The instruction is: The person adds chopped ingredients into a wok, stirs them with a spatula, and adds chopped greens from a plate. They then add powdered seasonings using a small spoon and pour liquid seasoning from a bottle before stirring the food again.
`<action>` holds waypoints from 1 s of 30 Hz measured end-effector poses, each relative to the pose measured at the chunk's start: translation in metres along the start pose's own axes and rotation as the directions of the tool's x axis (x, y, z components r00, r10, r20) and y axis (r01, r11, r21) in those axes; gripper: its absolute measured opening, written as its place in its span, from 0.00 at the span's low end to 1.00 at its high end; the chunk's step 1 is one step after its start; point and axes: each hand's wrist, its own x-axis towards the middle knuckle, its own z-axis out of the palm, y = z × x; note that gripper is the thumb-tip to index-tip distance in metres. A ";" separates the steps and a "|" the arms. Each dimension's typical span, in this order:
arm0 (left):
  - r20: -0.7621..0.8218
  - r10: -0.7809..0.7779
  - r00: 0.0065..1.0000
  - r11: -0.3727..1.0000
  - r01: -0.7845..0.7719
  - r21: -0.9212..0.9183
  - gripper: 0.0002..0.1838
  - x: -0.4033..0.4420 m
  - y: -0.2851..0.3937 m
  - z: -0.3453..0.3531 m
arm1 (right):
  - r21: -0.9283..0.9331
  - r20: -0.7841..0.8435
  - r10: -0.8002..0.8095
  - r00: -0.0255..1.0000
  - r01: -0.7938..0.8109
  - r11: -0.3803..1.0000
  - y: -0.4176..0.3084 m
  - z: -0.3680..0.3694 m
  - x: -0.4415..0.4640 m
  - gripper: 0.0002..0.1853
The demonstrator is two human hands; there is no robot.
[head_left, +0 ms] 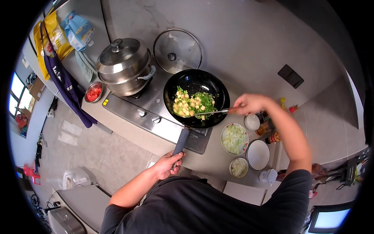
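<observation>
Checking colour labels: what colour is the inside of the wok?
The wok is black inside, as the head view shows.

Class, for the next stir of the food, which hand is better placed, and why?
Probably the right hand: it holds the utensil, whose far end is in the food. The left hand grips the handle of the wok.

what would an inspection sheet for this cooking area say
Surface: counter with a stove set in it
Job's things: black wok over the stove, holding pale cubes and chopped greens
Clutter: bowls and bottles close together right of the wok
Hands: left hand grips the wok handle; right hand holds a long-handled utensil in the wok
Cables: nothing seen on the counter
Surroundings: lidded steel pot left of the wok; glass lid behind
</observation>
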 end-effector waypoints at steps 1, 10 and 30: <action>0.002 -0.001 1.000 1.000 0.001 0.000 0.13 0.000 0.000 0.000 | -0.067 -0.095 -0.260 0.961 0.255 0.965 0.033 0.028 0.019 0.13; 0.021 -0.032 0.999 0.999 0.032 0.002 0.13 0.001 0.002 -0.002 | 0.955 -0.053 0.227 0.973 -0.017 0.295 0.016 0.092 -0.026 0.17; 0.013 -0.053 0.999 0.998 0.053 -0.020 0.11 0.001 0.002 -0.004 | -0.647 -0.580 0.127 0.805 -0.549 0.528 -0.133 -0.029 -0.076 0.07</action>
